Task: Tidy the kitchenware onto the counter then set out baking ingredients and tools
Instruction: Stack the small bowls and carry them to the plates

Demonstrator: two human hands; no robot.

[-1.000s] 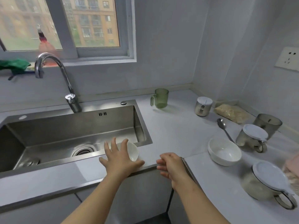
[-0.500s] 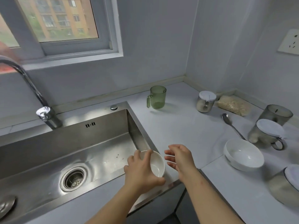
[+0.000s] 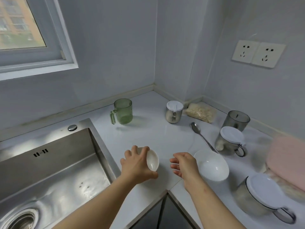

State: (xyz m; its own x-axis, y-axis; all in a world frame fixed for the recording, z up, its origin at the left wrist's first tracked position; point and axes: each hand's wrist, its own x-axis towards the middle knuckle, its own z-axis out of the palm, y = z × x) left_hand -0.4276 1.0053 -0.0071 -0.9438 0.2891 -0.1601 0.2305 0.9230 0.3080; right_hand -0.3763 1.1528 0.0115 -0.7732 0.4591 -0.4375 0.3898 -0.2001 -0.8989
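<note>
Head view: the left hand point(image 3: 137, 166) has its fingers point(image 3: 134, 150) curled over the far rim of a small white bowl point(image 3: 153, 161), with the thumb at the near edge. The hand grips the bowl tilted, its hollow facing 3 o'clock. The bowl is over the worktop point(image 3: 156, 134), just past the sink point(image 3: 57, 171) edge at 9 o'clock. Whether its base touches the surface I cannot tell.

The right hand point(image 3: 184, 166) holds nothing. Its fingers are loosely spread and lie at 3 o'clock from the bowl, close to it but apart. Just beyond that hand, again at 3 o'clock, a larger white bowl point(image 3: 212, 167) sits upright on the worktop. A spoon point(image 3: 202, 137) lies at its 12 o'clock.

The left hand is the one placed to set the small bowl down. Levelling it first looks necessary, and the bare patch between the two bowls seems the likely spot.
</note>
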